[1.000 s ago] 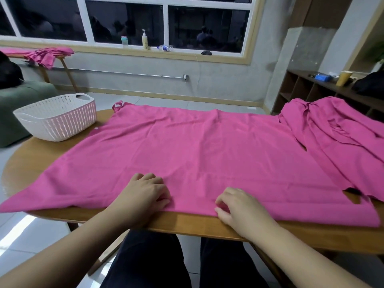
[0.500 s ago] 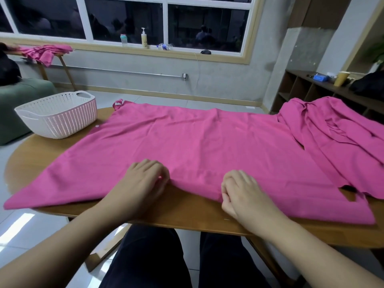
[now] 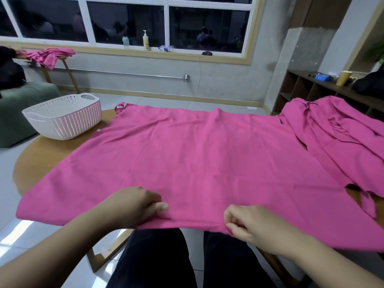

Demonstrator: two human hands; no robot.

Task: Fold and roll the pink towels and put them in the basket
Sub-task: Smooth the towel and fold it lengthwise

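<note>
Both hands, left hand (image 3: pixel 135 206) and right hand (image 3: pixel 251 222), have fingers pinching the near edge of the big pink cloth towel (image 3: pixel 197 163). It's spread over the round wooden tabletop (image 3: pixel 41 154). White woven plastic basket (image 3: pixel 64 117) sits far left.

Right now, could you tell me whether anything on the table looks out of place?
Nothing is damaged or spilled. The crumpled pink towels heaped at the right overlap the spread pink towel, whose near edge both hands pinch.
</note>
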